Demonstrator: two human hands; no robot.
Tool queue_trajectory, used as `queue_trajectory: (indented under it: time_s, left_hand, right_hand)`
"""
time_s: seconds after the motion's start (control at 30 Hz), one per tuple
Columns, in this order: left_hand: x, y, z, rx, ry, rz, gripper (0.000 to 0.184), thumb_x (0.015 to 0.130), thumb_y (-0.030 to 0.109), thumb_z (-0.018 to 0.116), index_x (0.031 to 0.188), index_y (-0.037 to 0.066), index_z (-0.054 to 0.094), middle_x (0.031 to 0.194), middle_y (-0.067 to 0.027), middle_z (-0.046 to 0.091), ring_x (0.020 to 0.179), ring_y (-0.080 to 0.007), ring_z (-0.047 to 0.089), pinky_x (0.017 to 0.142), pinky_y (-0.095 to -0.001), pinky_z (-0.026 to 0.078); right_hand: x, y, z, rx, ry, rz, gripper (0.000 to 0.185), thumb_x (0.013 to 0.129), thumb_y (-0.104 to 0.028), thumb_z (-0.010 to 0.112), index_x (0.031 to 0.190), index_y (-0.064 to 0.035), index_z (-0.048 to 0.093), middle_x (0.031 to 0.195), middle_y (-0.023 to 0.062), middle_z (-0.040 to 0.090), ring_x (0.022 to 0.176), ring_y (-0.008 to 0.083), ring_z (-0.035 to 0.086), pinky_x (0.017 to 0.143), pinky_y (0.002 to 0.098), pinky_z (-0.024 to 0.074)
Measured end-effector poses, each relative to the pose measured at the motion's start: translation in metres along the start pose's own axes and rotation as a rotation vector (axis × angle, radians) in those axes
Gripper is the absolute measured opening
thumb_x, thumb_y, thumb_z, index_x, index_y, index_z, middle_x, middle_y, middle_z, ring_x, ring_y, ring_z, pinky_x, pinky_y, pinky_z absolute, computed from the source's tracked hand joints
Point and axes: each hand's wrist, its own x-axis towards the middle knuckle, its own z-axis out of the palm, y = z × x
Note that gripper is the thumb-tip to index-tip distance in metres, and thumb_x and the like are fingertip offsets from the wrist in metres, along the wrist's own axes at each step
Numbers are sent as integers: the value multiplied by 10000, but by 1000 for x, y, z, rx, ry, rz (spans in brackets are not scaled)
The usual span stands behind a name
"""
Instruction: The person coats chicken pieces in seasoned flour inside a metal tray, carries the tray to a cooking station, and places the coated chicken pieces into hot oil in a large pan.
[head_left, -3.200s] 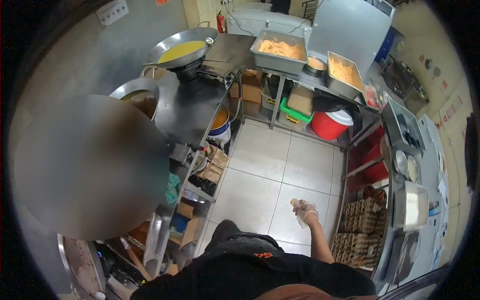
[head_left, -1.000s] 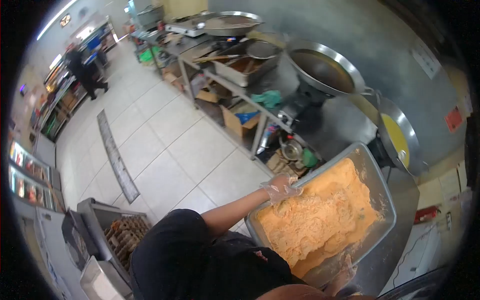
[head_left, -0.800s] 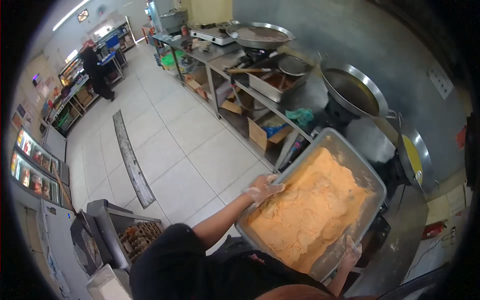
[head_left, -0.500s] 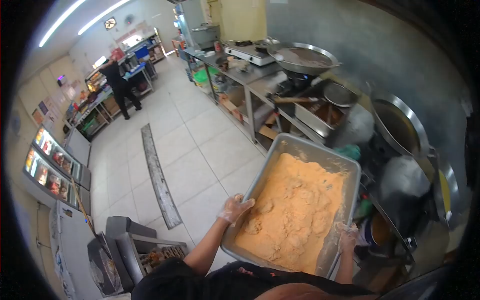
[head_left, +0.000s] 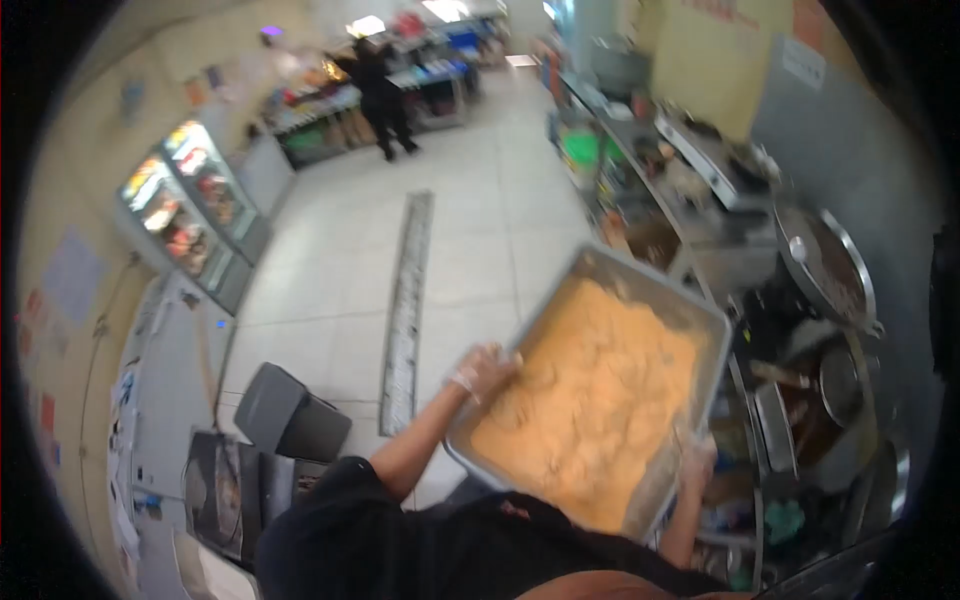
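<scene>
A large grey rectangular tub (head_left: 655, 278) is held in front of my body, tilted in view. Inside it lies orange breading flour (head_left: 600, 390) with lumpy coated pieces showing through; what they are I cannot tell. My left hand (head_left: 485, 372), in a clear plastic glove, grips the tub's left rim. On the opposite side my right hand (head_left: 695, 458), also gloved, is closed on the right rim near my body. Parts of the fingers of both hands are hidden behind the tub wall, and the picture is somewhat blurred.
To the right, a steel counter holds a gas stove (head_left: 700, 160), a large wok (head_left: 825, 265) and a strainer (head_left: 840, 383). A drain grate (head_left: 408, 300) crosses the tiled floor. Grey bins (head_left: 290, 415) stand at lower left, with display fridges (head_left: 185, 205) beyond. Another person (head_left: 380, 95) stands far back.
My view has swung to the right side of the tub's surroundings shifting: the counter and wok now sit farther right, and the fridges and bins show more. Both hands still grip the tub.
</scene>
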Motion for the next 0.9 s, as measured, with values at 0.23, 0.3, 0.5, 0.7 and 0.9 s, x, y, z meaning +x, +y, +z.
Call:
queue_trajectory:
  time_s: [0.23, 0.3, 0.5, 0.7, 0.9]
  left_hand:
    - [211, 45, -85, -583, -97, 14, 509, 753, 467, 682, 776, -35, 602, 612, -118, 550, 614, -156, 530, 550, -370, 443]
    - [227, 47, -71, -361, -49, 84, 517, 745, 465, 691, 778, -44, 604, 625, -112, 557, 628, -152, 518, 576, -358, 437]
    - [384, 102, -78, -318, -203, 255, 499, 761, 447, 689, 818, -43, 617, 691, -111, 588, 647, -146, 498, 588, -346, 423]
    - [435, 153, -79, -193, -333, 231, 480, 785, 405, 708, 897, -52, 616, 801, -86, 638, 745, -118, 549, 654, -319, 461]
    - [575, 139, -14, -248, -540, 165, 469, 774, 384, 734, 928, -47, 630, 887, -66, 651, 813, -113, 582, 697, -316, 474]
  right_hand:
    - [138, -24, 90, 94, 249, -91, 293, 758, -253, 720, 911, -24, 620, 734, 34, 610, 599, 104, 550, 538, 265, 452]
    - [130, -7, 87, 164, 336, -161, 275, 764, -255, 715, 885, -31, 613, 722, 31, 604, 572, 92, 539, 517, 254, 444]
    - [180, -93, 100, 249, 486, 88, 376, 730, -281, 708, 940, 18, 615, 689, 55, 593, 586, 121, 518, 550, 311, 438]
    - [202, -93, 98, 287, 496, 182, 313, 763, -289, 700, 866, -8, 607, 649, 25, 570, 562, 141, 506, 529, 326, 423]
    - [264, -83, 124, 758, 573, 289, 180, 797, -170, 681, 873, -51, 570, 649, 8, 541, 515, 135, 479, 473, 282, 402]
